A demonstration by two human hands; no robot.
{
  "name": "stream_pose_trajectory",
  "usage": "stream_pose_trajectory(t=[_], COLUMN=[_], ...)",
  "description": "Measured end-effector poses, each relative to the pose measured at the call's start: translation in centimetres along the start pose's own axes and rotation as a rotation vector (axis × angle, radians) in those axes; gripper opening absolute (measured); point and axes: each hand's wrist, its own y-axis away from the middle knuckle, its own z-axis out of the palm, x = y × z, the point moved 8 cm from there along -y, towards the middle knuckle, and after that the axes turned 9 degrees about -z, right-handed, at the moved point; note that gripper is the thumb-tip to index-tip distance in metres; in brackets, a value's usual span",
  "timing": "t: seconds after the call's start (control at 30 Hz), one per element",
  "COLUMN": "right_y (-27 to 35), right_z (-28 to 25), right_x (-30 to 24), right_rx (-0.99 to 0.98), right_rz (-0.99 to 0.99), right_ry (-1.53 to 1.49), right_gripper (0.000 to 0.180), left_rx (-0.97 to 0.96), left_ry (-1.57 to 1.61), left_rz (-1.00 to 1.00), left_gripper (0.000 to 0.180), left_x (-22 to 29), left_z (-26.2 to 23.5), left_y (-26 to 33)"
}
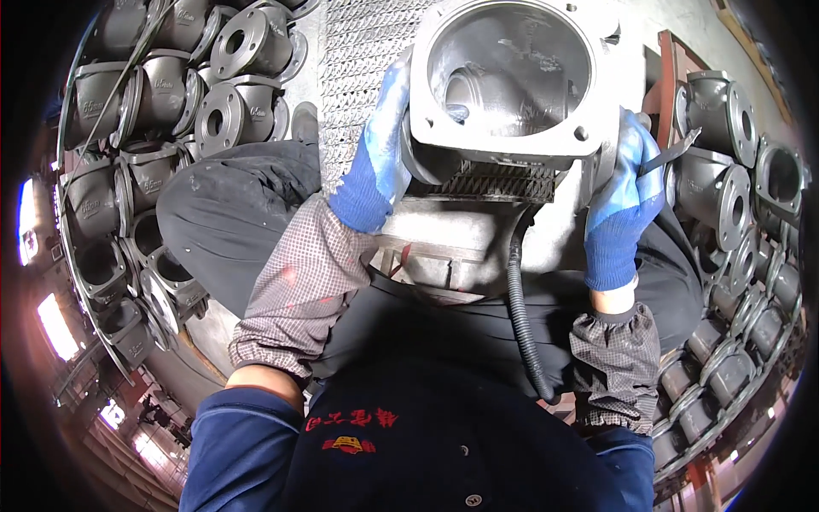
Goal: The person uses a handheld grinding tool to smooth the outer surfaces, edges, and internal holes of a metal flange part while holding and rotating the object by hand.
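Note:
A large grey cast-metal valve body (512, 85) with a square flanged opening faces up at me, held over a perforated metal grate (358, 60). My left hand (380, 154), in a blue glove, grips its left side. On the right side my right hand (623, 205), also blue-gloved, grips the body's flange. Both forearms wear checked sleeve covers. A thin dark metal tool (670, 154) sticks out by my right hand; whether the hand holds it I cannot tell.
Stacks of grey flanged valve castings (171, 102) fill the left side, and more castings (725, 196) line the right. A black ribbed hose (520, 316) runs down from the workbench toward my lap. My dark-trousered knees flank the bench.

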Motion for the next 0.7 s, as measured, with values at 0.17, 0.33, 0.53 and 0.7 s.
stream_pose_trajectory(t=[0.17, 0.33, 0.53, 0.7], right_y=[2.2, 3.4, 3.2, 3.0], right_z=[-1.5, -1.3, -1.3, -0.9], right_x=[5.1, 5.5, 3.8, 3.2], right_rx=[0.101, 0.009, -0.143, -0.131], right_rz=[0.334, 0.302, 0.106, 0.3], right_ry=[-0.046, 0.011, 0.254, 0.059], right_gripper=[0.03, 0.027, 0.028, 0.026], left_rx=[-0.009, -0.071, 0.008, -0.046], left_ry=[-0.455, -1.032, -1.21, -1.005], left_rz=[0.12, 0.429, 0.503, 0.325], left_gripper=[0.045, 0.046, 0.043, 0.049], left_x=[0.8, 2.1, 1.8, 1.7], left_z=[2.1, 4.0, 2.7, 0.4], left_y=[-0.6, 0.8, 2.4, 1.9])
